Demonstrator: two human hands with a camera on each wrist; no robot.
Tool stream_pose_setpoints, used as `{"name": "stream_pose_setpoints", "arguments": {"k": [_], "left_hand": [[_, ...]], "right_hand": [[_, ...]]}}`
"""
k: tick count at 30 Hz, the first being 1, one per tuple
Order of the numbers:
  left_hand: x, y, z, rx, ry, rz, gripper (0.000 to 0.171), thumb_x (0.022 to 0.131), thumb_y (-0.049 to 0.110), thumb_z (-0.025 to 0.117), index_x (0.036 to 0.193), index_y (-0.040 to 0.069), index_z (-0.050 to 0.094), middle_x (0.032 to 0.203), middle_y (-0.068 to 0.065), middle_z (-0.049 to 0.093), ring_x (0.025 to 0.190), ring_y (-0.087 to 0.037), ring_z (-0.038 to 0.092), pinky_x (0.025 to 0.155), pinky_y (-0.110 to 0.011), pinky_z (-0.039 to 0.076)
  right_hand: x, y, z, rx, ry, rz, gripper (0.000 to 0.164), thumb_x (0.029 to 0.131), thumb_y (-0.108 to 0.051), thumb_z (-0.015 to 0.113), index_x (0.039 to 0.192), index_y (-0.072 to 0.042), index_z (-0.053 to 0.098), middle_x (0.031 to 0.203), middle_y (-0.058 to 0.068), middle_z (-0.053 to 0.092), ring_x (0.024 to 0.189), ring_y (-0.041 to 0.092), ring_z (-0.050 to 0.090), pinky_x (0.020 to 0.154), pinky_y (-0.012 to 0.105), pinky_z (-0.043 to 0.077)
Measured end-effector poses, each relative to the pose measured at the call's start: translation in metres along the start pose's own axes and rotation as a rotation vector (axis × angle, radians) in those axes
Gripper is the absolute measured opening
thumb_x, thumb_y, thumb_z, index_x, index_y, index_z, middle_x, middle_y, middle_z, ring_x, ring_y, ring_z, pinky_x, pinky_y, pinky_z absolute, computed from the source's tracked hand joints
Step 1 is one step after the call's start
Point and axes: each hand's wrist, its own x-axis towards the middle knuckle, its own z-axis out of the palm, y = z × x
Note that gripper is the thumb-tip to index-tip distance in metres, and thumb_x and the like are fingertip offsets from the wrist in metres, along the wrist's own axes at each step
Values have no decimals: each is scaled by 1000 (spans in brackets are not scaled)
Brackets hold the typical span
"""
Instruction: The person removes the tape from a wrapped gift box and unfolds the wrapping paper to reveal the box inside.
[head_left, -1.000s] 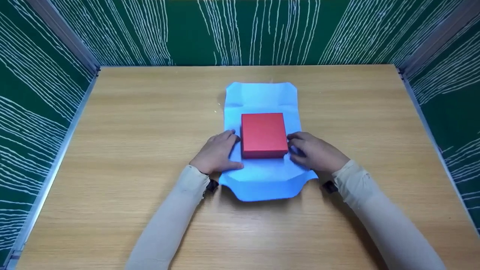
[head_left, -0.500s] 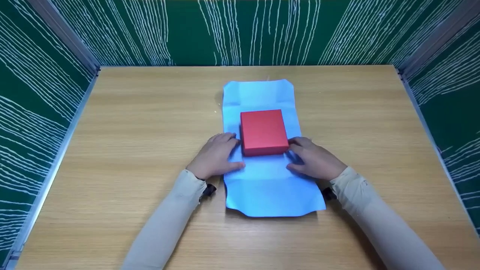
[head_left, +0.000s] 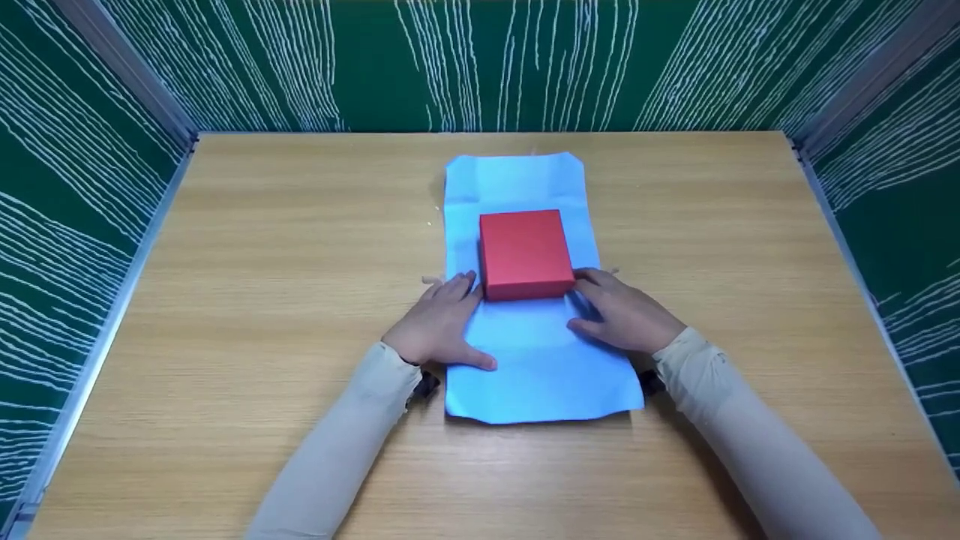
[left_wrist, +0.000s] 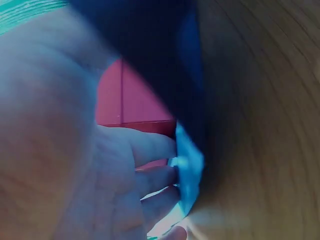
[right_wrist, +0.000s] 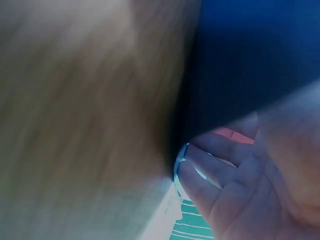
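Observation:
A red square box sits on a sheet of light blue paper with creases and cut corners. My left hand rests on the paper's left edge, fingertips beside the box's left side and thumb stretched over the front part. At the box's lower right corner, my right hand lies on the paper's right edge with its fingers loosely bent. In the left wrist view, the fingers extend along the paper beside the red box. Paper hides part of both hands in the wrist views.
The wooden table surrounds the paper. Small pale scraps show just beyond the left fingers, and a tiny one by the right hand. Green walls with white lines enclose the back and sides.
The front part of the paper, curled up earlier, now lies flatter toward me. Box and paper have slid slightly away from me. My left thumb has spread nearer to the front.

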Motion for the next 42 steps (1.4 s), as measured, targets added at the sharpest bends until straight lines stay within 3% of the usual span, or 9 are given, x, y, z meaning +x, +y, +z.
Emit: {"name": "stream_pose_setpoints", "arguments": {"k": [6,13,21,27,36,42], "left_hand": [[5,4,5,-10,-10,-41,137,71,74,81,165,4,11,173,-17,1,160,-31,-1,125,-61,-2],[6,0,10,7,18,-36,135,71,73,81,166,7,12,173,-13,1,160,-28,-2,123,-63,-9],[-4,3,9,54,-13,-3,142,65,76,83,165,3,12,173,-16,3,160,-29,-5,124,-57,-12],[-3,9,9,62,-20,3,145,65,70,88,164,-1,10,172,-19,2,160,-32,-3,128,-46,-2],[0,11,13,13,-28,1,145,65,64,91,164,0,8,172,-21,0,159,-34,-2,128,-43,9],[0,11,11,3,-41,-13,139,66,67,89,165,5,12,173,-18,-1,160,-33,-3,128,-44,8]], "right_hand": [[-8,0,1,-15,-16,-50,74,96,-37,74,154,-3,45,163,20,35,151,42,32,121,58,29],[-25,10,-2,24,-82,-20,87,90,-46,79,159,-10,40,168,14,27,153,41,25,121,59,28],[-30,9,-1,-23,-159,-64,123,73,-73,79,164,-9,27,172,15,16,159,37,10,124,60,-7],[-20,-1,1,-49,-173,-49,137,68,-78,79,164,-2,18,172,19,10,159,39,5,125,58,-7],[-16,-5,6,-35,-163,-34,135,68,-65,88,159,9,22,169,27,12,158,43,5,126,58,0],[-24,-7,5,-44,-170,-5,128,73,-66,84,161,5,23,170,24,13,158,42,6,126,58,1]]}}
